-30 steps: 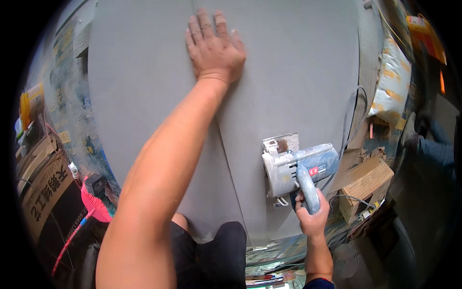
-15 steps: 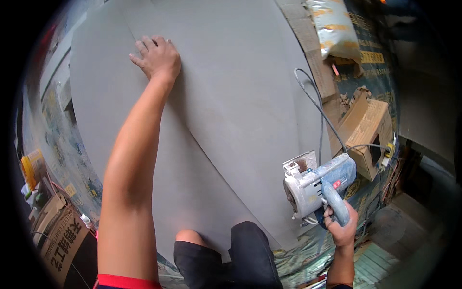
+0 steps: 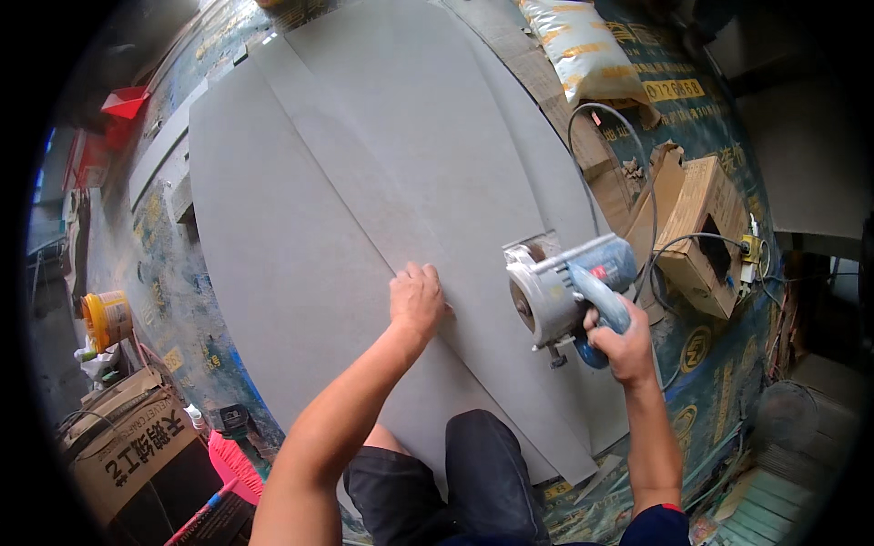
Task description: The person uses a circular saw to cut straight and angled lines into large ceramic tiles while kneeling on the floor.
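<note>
Large grey boards (image 3: 364, 182) lie flat on the floor and fill the middle of the view, with a long seam between two of them. My left hand (image 3: 416, 300) rests on the boards at that seam, fingers curled down. My right hand (image 3: 619, 341) grips the blue handle of a hand-held circular saw (image 3: 555, 287). The saw's metal guard and blade sit over the right-hand board near its edge. Its cable (image 3: 637, 191) loops off to the right. My knee in dark shorts (image 3: 482, 464) is at the boards' near edge.
An open cardboard box (image 3: 701, 237) and a filled sack (image 3: 592, 45) lie to the right. A yellow tub (image 3: 107, 318), a printed carton (image 3: 137, 446), a pink tool (image 3: 232, 464) and red containers (image 3: 118, 109) are on the left. Printed sheeting covers the floor.
My left hand has drawn back from the far part of the boards to the seam close to me. The saw has stayed in my right hand, and the view has tilted and shifted.
</note>
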Tool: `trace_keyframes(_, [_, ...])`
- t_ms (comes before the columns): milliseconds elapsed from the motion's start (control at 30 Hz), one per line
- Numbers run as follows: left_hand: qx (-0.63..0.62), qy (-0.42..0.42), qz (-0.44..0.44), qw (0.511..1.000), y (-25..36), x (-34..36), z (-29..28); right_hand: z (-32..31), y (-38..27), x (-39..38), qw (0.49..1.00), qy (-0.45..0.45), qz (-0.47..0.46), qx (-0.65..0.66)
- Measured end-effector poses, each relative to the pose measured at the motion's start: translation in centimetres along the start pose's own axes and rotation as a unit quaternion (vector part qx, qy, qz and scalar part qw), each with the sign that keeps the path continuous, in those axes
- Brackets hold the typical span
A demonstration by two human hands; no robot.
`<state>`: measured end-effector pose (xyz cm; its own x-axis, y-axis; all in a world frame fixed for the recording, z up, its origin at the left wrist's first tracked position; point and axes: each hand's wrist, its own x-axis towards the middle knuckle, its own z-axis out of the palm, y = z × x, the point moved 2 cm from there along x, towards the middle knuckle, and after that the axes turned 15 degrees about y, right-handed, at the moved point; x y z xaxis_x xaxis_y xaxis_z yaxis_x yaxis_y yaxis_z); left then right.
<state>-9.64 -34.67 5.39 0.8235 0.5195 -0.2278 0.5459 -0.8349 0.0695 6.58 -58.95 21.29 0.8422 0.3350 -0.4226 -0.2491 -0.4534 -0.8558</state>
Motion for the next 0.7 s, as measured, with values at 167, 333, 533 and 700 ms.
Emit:
trace_keyframes(167, [-0.033, -0.056, -0.02, 0.998, 1.4, 1.0, -1.5, 2.3, 0.1, 3.6, 0.999, -0.036, -0.034, 0.016])
trace_keyframes(333, [-0.053, -0.074, -0.065, 0.994, 1.3, 1.0, -1.6, 6.8, -0.5, 7.8, 0.994, -0.066, -0.082, 0.01])
trace_keyframes(533, [-0.065, -0.112, -0.102, 0.986, 2.0, 1.5, -2.2, 11.9, -1.5, 11.3, 0.988, -0.082, -0.126, -0.03])
trace_keyframes(700, [-0.058, -0.095, -0.094, 0.989, 2.0, 1.3, -1.9, 14.6, -1.8, 12.3, 0.986, -0.086, -0.145, -0.013])
